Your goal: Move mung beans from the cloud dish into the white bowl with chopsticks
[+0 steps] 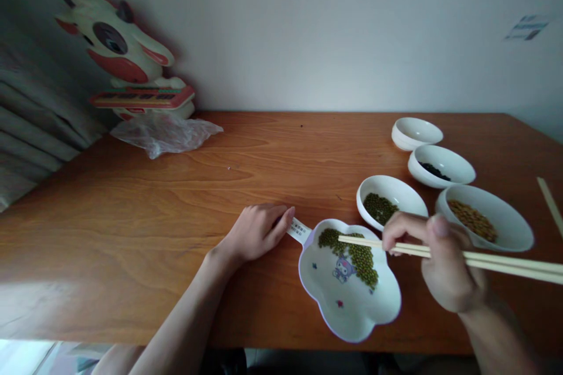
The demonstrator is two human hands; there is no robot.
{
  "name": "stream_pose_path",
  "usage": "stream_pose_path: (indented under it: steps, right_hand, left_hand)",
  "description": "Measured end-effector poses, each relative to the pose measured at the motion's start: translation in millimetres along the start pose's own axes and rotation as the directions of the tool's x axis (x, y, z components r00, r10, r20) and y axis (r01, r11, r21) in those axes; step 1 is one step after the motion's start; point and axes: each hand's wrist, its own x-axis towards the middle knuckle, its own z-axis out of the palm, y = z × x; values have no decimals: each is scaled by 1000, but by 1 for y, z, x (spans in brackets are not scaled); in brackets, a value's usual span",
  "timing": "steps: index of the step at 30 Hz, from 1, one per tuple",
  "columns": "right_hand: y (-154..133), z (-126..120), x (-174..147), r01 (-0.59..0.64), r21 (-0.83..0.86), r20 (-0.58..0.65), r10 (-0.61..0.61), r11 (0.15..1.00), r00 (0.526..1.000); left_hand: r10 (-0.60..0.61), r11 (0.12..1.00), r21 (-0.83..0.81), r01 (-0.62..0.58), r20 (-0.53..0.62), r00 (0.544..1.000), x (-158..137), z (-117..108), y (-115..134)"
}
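A white flower-shaped dish (352,310) with a lilac rim and a cartoon print stands near the table's front edge. Green mung beans (363,261) lie in its upper part. My left hand (259,231) rests on the table at the dish's left, its curled fingers closed at the end of the short handle (299,229), which bears a printed label. My right hand (444,258) grips a pair of light wooden chopsticks (497,262). Their tips are together over the mung beans in the dish, with no bean visibly between them. Behind the dish, a white bowl (369,187) holds more mung beans.
At the right stand a bowl of tan beans (519,234), a bowl of dark beans (457,167) and another white bowl (416,129). A light stick (549,205) lies at the right edge. At the back left are a cow keyboard toy (132,64) and a clear plastic bag (167,135).
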Motion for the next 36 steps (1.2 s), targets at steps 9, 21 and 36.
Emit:
stream_pose_path:
  steps: [9, 21, 36]
  right_hand:
    - [2, -20, -5, -39, -24, -111, 36, 999, 993]
    - [-15, 27, -2, 90, 100, 73, -97, 991, 993]
    - [-17, 26, -2, 101, 36, -4, -101, 994, 995]
  left_hand:
    - [-167, 831, -500, 245, 197, 966, -5, -7, 9]
    - [-202, 727, -637, 256, 158, 966, -8, -9, 8]
    - [-333, 588, -754, 294, 106, 937, -8, -6, 3]
